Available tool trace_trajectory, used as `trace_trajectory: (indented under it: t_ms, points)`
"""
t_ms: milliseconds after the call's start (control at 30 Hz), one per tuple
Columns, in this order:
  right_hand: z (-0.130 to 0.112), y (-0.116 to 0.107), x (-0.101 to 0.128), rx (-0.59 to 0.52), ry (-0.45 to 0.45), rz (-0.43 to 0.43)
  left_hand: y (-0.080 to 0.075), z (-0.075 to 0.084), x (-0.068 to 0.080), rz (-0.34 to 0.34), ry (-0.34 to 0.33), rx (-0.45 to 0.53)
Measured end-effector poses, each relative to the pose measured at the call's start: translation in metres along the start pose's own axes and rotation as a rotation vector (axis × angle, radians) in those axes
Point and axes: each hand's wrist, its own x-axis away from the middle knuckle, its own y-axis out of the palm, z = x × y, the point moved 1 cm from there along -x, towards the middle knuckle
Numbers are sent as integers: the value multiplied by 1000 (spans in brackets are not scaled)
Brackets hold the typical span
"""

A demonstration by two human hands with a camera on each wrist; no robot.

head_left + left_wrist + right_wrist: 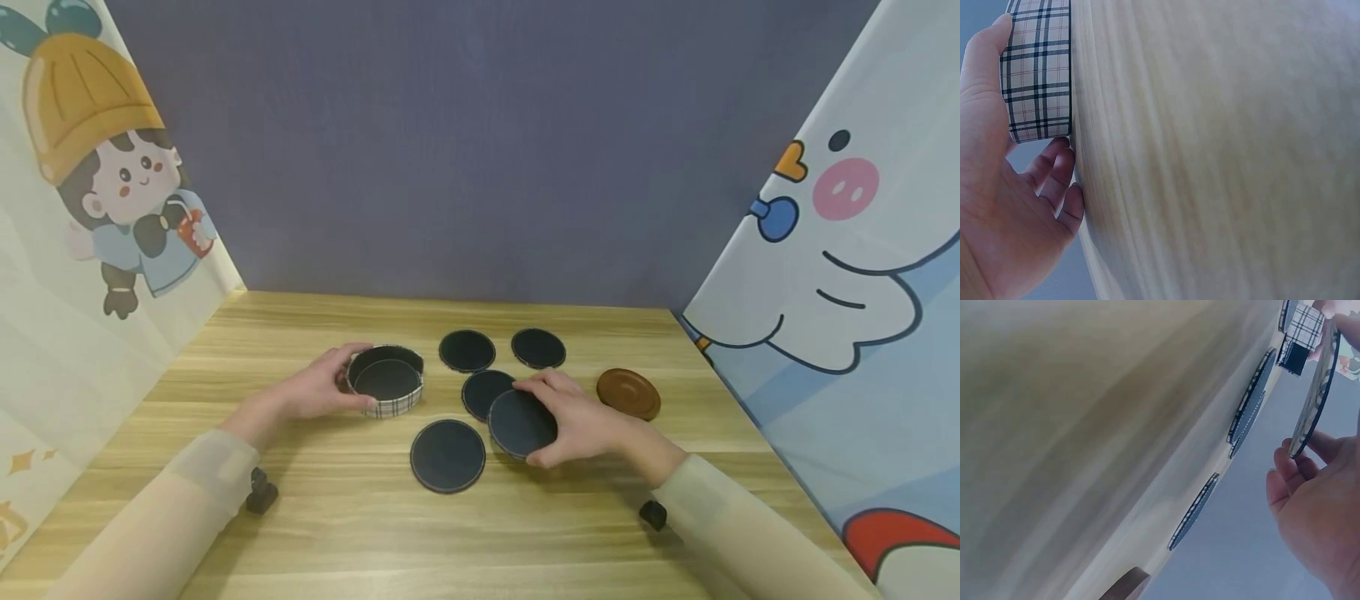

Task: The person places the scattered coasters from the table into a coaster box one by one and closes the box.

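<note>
My left hand [322, 387] grips a round plaid-sided coaster holder [397, 407] with a black inside, thumb at its near side and fingers at the back. In the left wrist view its tartan wall [1038, 75] rises beside my thumb. A round black coaster [521, 423] is pinched by its edge in my right hand [573, 425], raised off the table; the right wrist view shows this coaster [1315, 394] edge-on. Behind it, another black coaster [486, 393] lies partly covered. A further coaster [447, 456] lies flat between the hands, nearer the front.
Two more black coasters, one left [467, 351] and one right [538, 347], lie farther back on the wooden table [465, 550]. A brown round disc [628, 393] sits right of my right hand. A grey panel [465, 150] stands behind, with printed cloths at both sides.
</note>
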Motion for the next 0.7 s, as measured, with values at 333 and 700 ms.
trace_trajectory:
  t_ms: [333,700]
  points:
    - [-9,-2,-17,-13,12,-18,0,0,1,-1,-11,3]
    - [-14,0,-42,-4,-15,-9,-1,1,2,-10,-16,7]
